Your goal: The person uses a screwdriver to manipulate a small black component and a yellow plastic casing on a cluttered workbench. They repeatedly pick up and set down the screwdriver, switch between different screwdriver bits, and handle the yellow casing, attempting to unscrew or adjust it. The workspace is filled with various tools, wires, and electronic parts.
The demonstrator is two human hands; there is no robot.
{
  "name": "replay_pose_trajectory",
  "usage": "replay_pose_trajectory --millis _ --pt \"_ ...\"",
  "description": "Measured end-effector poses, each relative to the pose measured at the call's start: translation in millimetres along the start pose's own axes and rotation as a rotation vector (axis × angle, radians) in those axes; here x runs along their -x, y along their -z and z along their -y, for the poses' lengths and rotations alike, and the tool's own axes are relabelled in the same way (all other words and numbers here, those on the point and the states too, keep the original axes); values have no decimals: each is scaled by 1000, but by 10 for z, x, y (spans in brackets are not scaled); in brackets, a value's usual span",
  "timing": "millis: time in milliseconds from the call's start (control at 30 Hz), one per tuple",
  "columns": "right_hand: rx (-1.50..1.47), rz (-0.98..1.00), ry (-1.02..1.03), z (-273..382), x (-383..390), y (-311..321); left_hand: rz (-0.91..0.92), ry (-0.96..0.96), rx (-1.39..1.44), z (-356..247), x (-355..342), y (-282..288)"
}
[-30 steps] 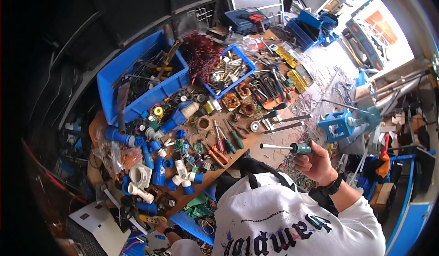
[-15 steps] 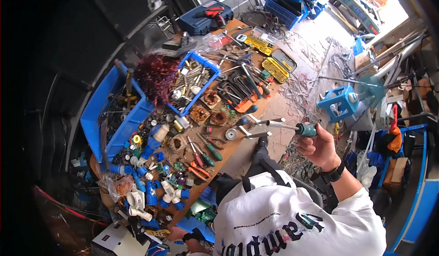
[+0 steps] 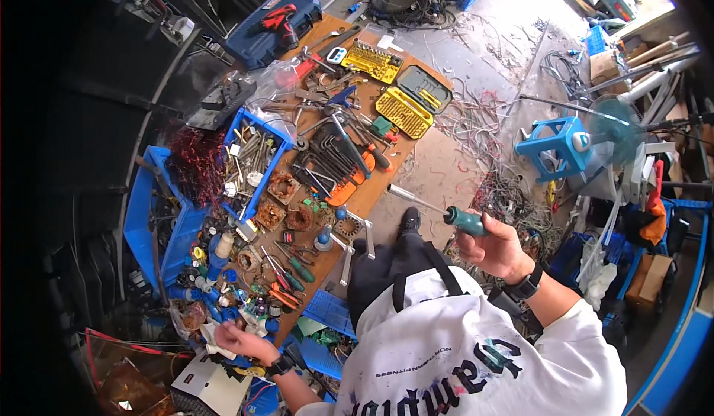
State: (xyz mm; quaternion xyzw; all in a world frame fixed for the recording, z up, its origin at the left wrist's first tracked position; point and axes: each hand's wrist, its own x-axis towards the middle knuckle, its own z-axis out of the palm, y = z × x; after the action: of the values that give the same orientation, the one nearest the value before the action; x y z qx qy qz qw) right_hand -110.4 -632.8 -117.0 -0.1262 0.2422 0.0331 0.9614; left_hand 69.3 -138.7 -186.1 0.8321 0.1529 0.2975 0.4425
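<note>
My right hand (image 3: 494, 249) is closed around the green handle of a nut driver (image 3: 467, 221). Its metal shaft points left, toward the table's edge, and widens at the tip. The tool is held in the air, off the table. My left hand (image 3: 242, 342) hovers over the near left end of the wooden table (image 3: 321, 266), its fingers loosely apart. Close to it are white and blue plastic plug fittings (image 3: 212, 334); whether the fingertips touch one I cannot make out. Pliers with orange grips (image 3: 282, 297) and a green-handled screwdriver (image 3: 300, 269) lie beyond it.
A blue bin of metal parts (image 3: 245, 156) and a larger blue bin (image 3: 149, 223) stand along the left. Hex keys (image 3: 327, 163), a yellow bit case (image 3: 405, 113) and a drill (image 3: 279, 23) lie farther back. At right are a blue stool (image 3: 554, 148) and a fan (image 3: 617, 121).
My left hand has lifted from the table's near corner, forward and left, over the plastic fittings. My right hand, still gripping the nut driver, is slightly lower and farther left. The view has turned.
</note>
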Motion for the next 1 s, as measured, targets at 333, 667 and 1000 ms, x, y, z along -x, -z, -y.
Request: replay_pose_trajectory --millis 333,667,1000 --pt "63 39 -36 461 -413 302 758 -26 216 -1355 -177 -1484" --pt "380 165 -342 1720 -1709 691 1101 133 -267 -2416 24 -2582" --pt "564 -73 -391 2754 -2350 1378 1408 283 -322 -2451 853 -4896"
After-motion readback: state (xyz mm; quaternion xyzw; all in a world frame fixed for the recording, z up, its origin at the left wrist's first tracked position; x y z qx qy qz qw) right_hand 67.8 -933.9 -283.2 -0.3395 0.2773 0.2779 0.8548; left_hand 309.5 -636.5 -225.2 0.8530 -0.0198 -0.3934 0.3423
